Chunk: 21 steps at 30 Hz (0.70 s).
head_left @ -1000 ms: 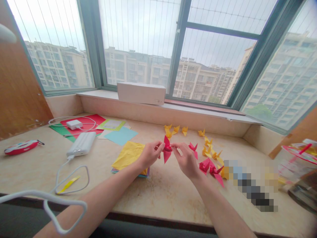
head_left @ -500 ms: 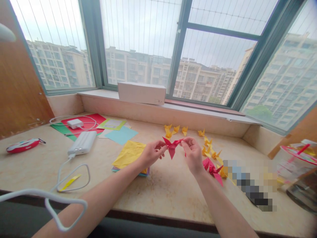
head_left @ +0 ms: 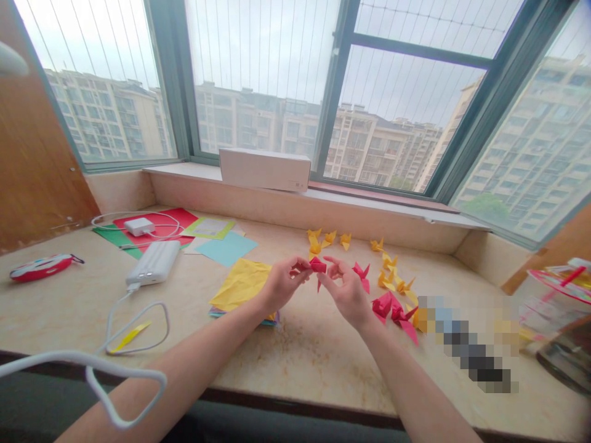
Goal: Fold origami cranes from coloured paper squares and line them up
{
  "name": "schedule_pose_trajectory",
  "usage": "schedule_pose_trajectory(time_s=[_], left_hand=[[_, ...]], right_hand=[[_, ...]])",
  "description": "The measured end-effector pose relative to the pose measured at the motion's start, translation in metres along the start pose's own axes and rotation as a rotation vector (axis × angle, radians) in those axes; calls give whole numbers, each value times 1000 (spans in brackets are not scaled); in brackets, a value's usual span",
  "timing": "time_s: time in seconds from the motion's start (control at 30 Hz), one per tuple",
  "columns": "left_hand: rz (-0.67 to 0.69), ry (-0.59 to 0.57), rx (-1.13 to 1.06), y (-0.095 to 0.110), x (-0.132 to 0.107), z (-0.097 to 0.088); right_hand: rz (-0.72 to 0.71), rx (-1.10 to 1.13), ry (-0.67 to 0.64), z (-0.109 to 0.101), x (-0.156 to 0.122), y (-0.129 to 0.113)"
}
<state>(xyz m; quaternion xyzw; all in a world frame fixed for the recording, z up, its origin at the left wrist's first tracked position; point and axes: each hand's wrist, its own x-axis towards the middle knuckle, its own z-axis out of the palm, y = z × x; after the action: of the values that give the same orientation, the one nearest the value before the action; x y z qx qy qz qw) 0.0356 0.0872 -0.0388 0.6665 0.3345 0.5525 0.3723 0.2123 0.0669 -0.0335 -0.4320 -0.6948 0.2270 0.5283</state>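
Note:
Above the tabletop, a red origami crane (head_left: 317, 265) is held up, partly folded in on itself from this angle. My left hand (head_left: 285, 284) pinches it from the left with thumb and fingertips. From the other side, the thumb and index finger of my right hand (head_left: 347, 294) close around its right edge; its other fingers are loosely curled. Another red crane (head_left: 362, 275) lies just behind my right hand, and more red cranes (head_left: 391, 309) rest beside that wrist. Left of my left hand lies a stack of paper with a creased yellow sheet (head_left: 241, 284) on top.
Several yellow cranes (head_left: 388, 280) form a curved line on the table. At left are a white power bank (head_left: 153, 263), a charger (head_left: 140, 227), coloured sheets (head_left: 228, 248), a red case (head_left: 44, 269) and a looping white cable (head_left: 124, 367). A clear cup (head_left: 561, 314) stands right.
The red crane has turned between my hands, its spread wings no longer facing me. My right hand has shifted left and down, revealing the red crane behind it.

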Motion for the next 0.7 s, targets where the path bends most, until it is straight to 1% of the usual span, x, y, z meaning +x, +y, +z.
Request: schedule_pose_trajectory(time_s=[0.07,0.17,0.27,0.33,0.43,0.57,0.7], left_hand=[[13,-8,10,1,-1,0],[15,-19,43,4,-1,-1],[26,-33,66,7,-1,-1],[35,-60,83,10,-2,-1],[48,-95,108,15,-3,-1],[75,-72,189,18,-4,1],[103,-61,252,15,-4,3]], right_hand=[[-9,-64,-20,-1,1,0],[-113,-146,-30,-4,0,-2],[-228,-173,15,-5,0,-5],[-264,-175,47,-5,-1,-5],[-272,-185,65,-5,-1,-6],[-254,-179,59,-5,-1,-6],[-271,-140,36,-5,-2,-6]])
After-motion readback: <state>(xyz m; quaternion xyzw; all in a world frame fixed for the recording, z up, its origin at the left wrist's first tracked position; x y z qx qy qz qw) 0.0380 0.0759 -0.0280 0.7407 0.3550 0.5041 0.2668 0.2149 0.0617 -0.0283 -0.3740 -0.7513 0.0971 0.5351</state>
